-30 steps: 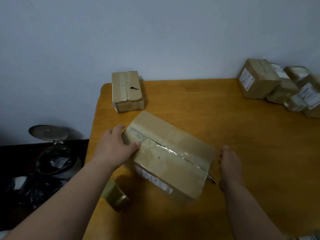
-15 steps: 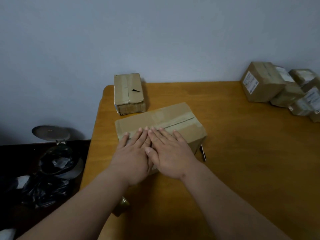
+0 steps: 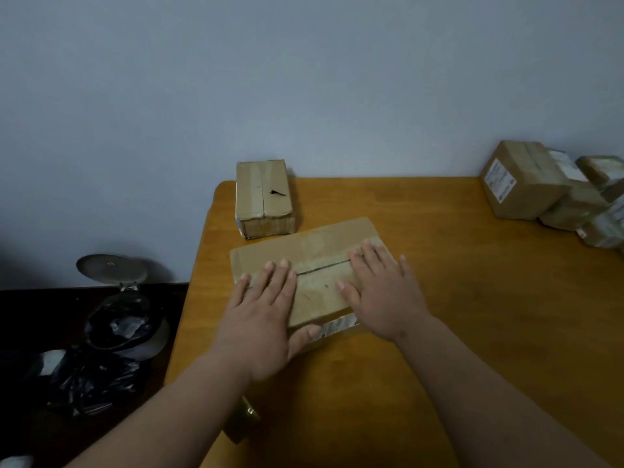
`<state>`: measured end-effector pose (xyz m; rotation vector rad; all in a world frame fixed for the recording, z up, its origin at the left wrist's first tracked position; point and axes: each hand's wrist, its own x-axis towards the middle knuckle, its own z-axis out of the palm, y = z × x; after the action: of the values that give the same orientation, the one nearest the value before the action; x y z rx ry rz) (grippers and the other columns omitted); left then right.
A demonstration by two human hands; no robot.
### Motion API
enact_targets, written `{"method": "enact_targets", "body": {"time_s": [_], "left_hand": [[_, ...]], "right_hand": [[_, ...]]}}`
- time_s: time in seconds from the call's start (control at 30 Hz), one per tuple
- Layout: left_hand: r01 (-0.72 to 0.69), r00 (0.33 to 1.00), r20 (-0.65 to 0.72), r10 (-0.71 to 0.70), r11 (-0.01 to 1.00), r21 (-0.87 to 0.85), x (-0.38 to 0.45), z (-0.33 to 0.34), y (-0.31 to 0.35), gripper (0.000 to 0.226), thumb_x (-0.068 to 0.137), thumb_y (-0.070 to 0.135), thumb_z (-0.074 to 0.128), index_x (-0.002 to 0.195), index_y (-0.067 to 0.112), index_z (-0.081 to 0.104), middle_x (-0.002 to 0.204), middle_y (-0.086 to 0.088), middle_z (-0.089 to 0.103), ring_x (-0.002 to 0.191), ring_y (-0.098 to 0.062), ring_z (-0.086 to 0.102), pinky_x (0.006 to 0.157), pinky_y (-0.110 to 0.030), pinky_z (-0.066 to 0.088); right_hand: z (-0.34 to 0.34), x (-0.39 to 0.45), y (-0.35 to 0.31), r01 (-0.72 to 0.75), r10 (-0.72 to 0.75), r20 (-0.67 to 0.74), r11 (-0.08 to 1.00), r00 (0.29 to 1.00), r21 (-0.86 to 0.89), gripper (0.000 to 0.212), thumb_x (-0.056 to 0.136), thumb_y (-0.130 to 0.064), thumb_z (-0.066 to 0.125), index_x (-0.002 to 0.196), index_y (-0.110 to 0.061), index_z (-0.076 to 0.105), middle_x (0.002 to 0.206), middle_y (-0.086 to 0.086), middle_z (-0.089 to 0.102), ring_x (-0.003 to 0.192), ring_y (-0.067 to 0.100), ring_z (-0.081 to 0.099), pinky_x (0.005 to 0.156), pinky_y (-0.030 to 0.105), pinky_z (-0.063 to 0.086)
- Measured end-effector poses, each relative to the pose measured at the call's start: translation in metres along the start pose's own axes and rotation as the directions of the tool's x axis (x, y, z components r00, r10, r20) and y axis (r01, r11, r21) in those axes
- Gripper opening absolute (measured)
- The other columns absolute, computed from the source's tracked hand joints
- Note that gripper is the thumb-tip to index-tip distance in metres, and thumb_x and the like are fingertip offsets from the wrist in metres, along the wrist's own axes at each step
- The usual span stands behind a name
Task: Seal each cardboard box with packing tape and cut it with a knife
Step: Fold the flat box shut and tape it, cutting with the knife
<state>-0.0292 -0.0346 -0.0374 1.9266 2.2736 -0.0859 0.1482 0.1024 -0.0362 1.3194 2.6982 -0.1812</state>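
- A pale blue-grey wall [image 3: 304, 79] fills the upper half of the view and meets the far edge of the table.
- The wooden table [image 3: 489, 315] has an orange-brown top with a rounded far-left corner.
- To the left of the table lies a dark floor [image 3: 27, 319]; on it stands a pedal bin [image 3: 125, 319] with its round lid raised and a black liner inside, with crumpled black plastic bags [image 3: 91, 383] beside it.
- The cardboard box [image 3: 317, 251] lies flat near the table's left side, its top seam running left to right under tape.
- A cluster of labelled boxes [image 3: 526, 184] sits at the far-right edge of the table.
- A smaller taped box [image 3: 263, 197] stands at the far-left corner, just behind the cardboard box.
- The left hand [image 3: 260, 319] presses flat on the box's left part, fingers straight, thumb over the near edge.
- The right hand [image 3: 381, 292] lies flat on the right part, fingers spread.
- A tape roll [image 3: 244, 422] peeks out by the left forearm at the near table edge.
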Motion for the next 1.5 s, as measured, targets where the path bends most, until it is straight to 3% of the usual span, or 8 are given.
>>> {"method": "enact_targets", "body": {"time_s": [0.13, 0.37, 0.73, 1.1, 1.27, 1.33, 1.43, 1.5], "left_hand": [[0.05, 0.999, -0.006, -0.05, 0.995, -0.084, 0.01, -0.005, -0.012, 0.095, 0.077, 0.082, -0.004, 0.155, 0.028, -0.004, 0.162, 0.008, -0.013, 0.148, -0.011, -0.014, 0.121, -0.04, -0.007], [0.222, 0.975, 0.037, -0.219, 0.963, -0.151, 0.014, 0.0, -0.022, 0.094, 0.078, 0.081, -0.006, 0.152, 0.025, -0.017, 0.158, 0.005, -0.028, 0.143, -0.019, -0.031, 0.117, -0.045, -0.013], [0.104, 0.995, 0.013, -0.103, 0.989, -0.103, 0.028, -0.008, -0.011, 0.072, 0.088, 0.065, -0.003, 0.155, 0.036, 0.002, 0.162, 0.014, -0.012, 0.148, -0.011, -0.016, 0.118, -0.055, -0.012], [0.059, 0.998, -0.032, -0.059, 0.998, -0.006, 0.02, 0.004, -0.001, 0.066, 0.082, 0.062, -0.025, 0.145, 0.041, -0.022, 0.158, 0.014, -0.025, 0.145, -0.016, -0.026, 0.112, -0.059, -0.021], [0.158, 0.976, -0.126, -0.179, 0.974, -0.161, 0.018, 0.01, -0.025, 0.069, 0.086, 0.072, -0.009, 0.148, 0.042, -0.014, 0.158, 0.01, -0.028, 0.143, -0.02, -0.034, 0.116, -0.047, -0.019], [0.315, 0.902, -0.07, -0.427, 0.76, -0.569, 0.012, 0.016, -0.028, 0.081, 0.087, 0.076, 0.019, 0.154, 0.039, -0.007, 0.164, 0.002, -0.012, 0.15, -0.03, -0.011, 0.121, -0.051, -0.001], [0.297, 0.797, 0.296, -0.527, -0.084, -0.951, 0.014, 0.017, -0.021, 0.086, 0.092, 0.05, 0.057, 0.154, 0.037, -0.001, 0.153, 0.004, 0.036, 0.131, -0.026, 0.045, 0.111, -0.051, 0.036], [0.357, 0.763, 0.413, -0.498, -0.208, -0.911, 0.018, 0.017, -0.022, 0.07, 0.091, 0.042, 0.062, 0.151, 0.028, 0.027, 0.137, 0.002, 0.055, 0.117, -0.024, 0.055, 0.108, -0.049, 0.04]], "right_hand": [[-0.011, 0.021, 0.009, -0.034, 0.034, -0.064, 0.999, 0.997, 0.0, 0.069, 0.096, -0.055, 0.012, 0.152, -0.018, 0.029, 0.16, 0.002, 0.025, 0.148, 0.018, 0.02, 0.119, 0.049, 0.007], [-0.005, 0.028, 0.013, -0.12, 0.119, -0.024, 0.99, 0.993, -0.068, 0.076, 0.093, -0.06, 0.002, 0.155, -0.017, 0.009, 0.164, 0.002, 0.0, 0.151, 0.021, -0.008, 0.112, 0.054, -0.019], [-0.008, 0.026, -0.017, 0.135, -0.135, -0.084, 0.991, 0.987, -0.004, 0.058, 0.1, -0.052, 0.009, 0.152, -0.034, 0.025, 0.163, -0.005, 0.009, 0.151, 0.019, 0.004, 0.119, 0.057, 0.002], [-0.003, 0.016, -0.03, 0.375, -0.376, -0.006, 0.925, 0.927, 0.065, 0.063, 0.095, -0.052, 0.0, 0.153, -0.035, 0.016, 0.163, -0.014, 0.003, 0.151, 0.015, -0.005, 0.119, 0.052, -0.001], [-0.005, 0.028, -0.003, 0.147, -0.146, -0.033, 0.988, 0.989, 0.048, 0.063, 0.096, -0.057, 0.003, 0.155, -0.034, 0.007, 0.163, -0.003, -0.009, 0.149, 0.019, -0.015, 0.119, 0.051, -0.006], [0.0, 0.031, 0.005, 0.066, -0.066, 0.018, 0.997, 0.998, 0.037, 0.068, 0.094, -0.061, 0.004, 0.154, -0.031, -0.004, 0.162, 0.003, -0.016, 0.148, 0.022, -0.018, 0.117, 0.05, -0.008], [0.0, 0.035, 0.009, -0.021, 0.028, -0.031, 0.98, 0.999, 0.196, 0.083, 0.091, -0.067, 0.029, 0.155, -0.023, 0.0, 0.163, 0.006, -0.015, 0.149, 0.026, -0.014, 0.117, 0.048, 0.0], [-0.002, 0.037, 0.015, -0.216, 0.251, -0.012, 0.856, 0.968, 0.469, 0.107, 0.079, -0.071, 0.056, 0.155, -0.016, 0.004, 0.163, 0.009, -0.004, 0.15, 0.03, 0.0, 0.117, 0.048, 0.012]]}}
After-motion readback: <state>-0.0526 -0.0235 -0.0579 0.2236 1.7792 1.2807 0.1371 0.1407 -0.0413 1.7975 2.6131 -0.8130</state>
